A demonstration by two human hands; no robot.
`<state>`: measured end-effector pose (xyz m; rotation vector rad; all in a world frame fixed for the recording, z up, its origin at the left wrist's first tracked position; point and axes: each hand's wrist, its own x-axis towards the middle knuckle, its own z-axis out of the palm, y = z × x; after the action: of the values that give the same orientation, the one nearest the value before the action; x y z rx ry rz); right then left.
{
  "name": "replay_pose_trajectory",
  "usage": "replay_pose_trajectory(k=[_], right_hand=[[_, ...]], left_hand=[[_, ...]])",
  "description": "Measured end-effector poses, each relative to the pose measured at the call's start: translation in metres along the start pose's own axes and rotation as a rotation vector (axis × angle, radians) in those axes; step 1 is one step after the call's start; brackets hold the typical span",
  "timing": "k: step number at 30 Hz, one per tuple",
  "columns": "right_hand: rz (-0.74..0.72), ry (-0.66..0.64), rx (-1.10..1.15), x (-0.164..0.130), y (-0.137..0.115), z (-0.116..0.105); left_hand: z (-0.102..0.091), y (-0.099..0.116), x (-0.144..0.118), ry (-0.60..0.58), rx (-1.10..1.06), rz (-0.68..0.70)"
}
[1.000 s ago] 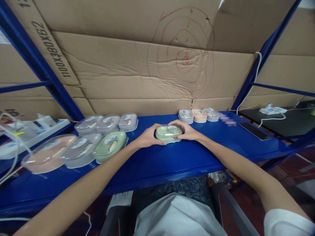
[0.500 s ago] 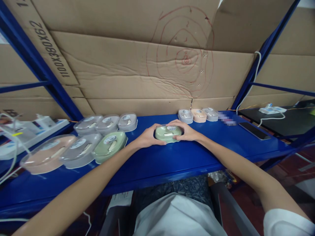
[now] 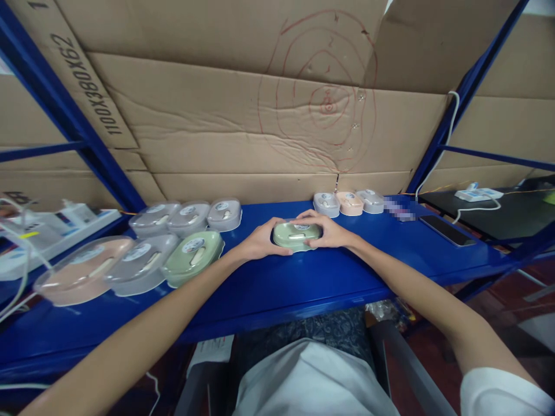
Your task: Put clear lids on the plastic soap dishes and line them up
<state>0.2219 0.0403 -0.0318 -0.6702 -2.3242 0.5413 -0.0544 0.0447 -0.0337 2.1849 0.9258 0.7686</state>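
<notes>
A green lunch box [image 3: 297, 232] with a clear lid, a round label and a light utensil under the lid is at the middle of the blue table [image 3: 281, 289]. My left hand [image 3: 262, 240] grips its left end, thumb along the near side. On its right end my right hand [image 3: 326, 230] is closed, with fingers reaching over the far side. Whether the box rests on the table or is slightly lifted, I cannot tell. Another green lunch box [image 3: 193, 257] sits just beyond my left forearm, beside a grey lunch box [image 3: 141, 263] and a pink lunch box [image 3: 85, 269].
Several grey lunch boxes [image 3: 224, 214] line the back left. Three small boxes, including a pink one [image 3: 350, 203], stand at the back right. A phone [image 3: 447, 230] lies on the right; a white power strip [image 3: 99, 228] with cables is at left. Cardboard [image 3: 208, 138] walls the back.
Almost nothing differs. Both hands keep their hold on the green lunch box, and the view has shifted very slightly.
</notes>
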Motion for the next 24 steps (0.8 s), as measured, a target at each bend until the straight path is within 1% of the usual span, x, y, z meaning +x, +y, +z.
replay_pose_trajectory(k=[9,14,24], right_hand=[[-0.013,-0.018,-0.073,0.0009,-0.0026,-0.0009],[-0.032,-0.041,-0.117,0.0019,-0.0030,-0.0028],[-0.009,-0.105,-0.179,0.0033,-0.0099,-0.0089]], left_hand=[[0.0004,-0.0017,0.0003,-0.014,-0.045,0.003],[0.0009,-0.0017,0.0001,-0.011,-0.032,0.010],[0.0000,-0.0020,0.0019,-0.028,-0.041,0.036]])
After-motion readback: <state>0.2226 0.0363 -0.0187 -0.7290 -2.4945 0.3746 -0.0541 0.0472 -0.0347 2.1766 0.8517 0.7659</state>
